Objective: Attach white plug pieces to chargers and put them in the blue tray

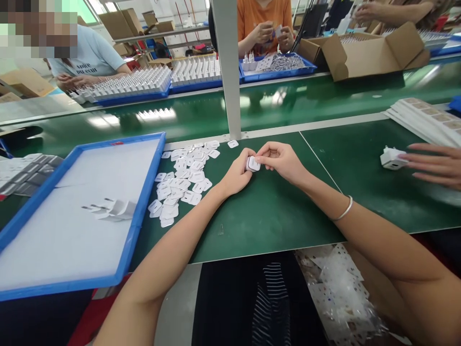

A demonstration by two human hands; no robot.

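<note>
My left hand [237, 173] is closed around a small white plug-in charger [254, 165], its flat face turned up toward me. At the charger's upper right edge, my right hand [283, 161] has thumb and fingers pinched together; anything between the fingertips is too small to make out. To the left of my hands lies a loose pile of thin white face plates [176, 185] with small slots. Beyond it, a few white chargers [117, 210] with pins lie in a blue-rimmed tray [131, 240].
At right, another person's hand [437, 166] touches a white charger [392, 158] on the green table [252, 221]. A white post [228, 72] rises ahead. Across the green belt [194, 108] are filled trays [133, 96], an open carton [370, 53] and co-workers. Plastic scraps [338, 298] lie below the edge.
</note>
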